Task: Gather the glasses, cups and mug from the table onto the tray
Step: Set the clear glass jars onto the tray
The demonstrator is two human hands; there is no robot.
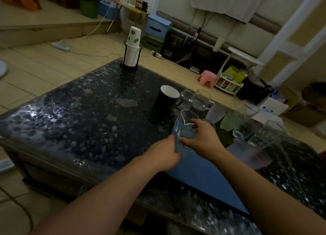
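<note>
Both hands hold a clear glass pitcher (186, 129) over the far left corner of the blue tray (202, 174) on the counter (79, 122), left hand (163, 154) gripping its base, right hand (204, 137) curled round its side, with the black mug (166, 100) and other glasses (247, 118) along the counter's far right edge.

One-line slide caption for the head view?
Both hands, left hand and right hand, hold a clear spouted glass at the blue tray.

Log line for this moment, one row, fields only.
stage: placing | held: clear spouted glass | right hand grips it | left hand holds blue tray edge | black mug on table
</note>
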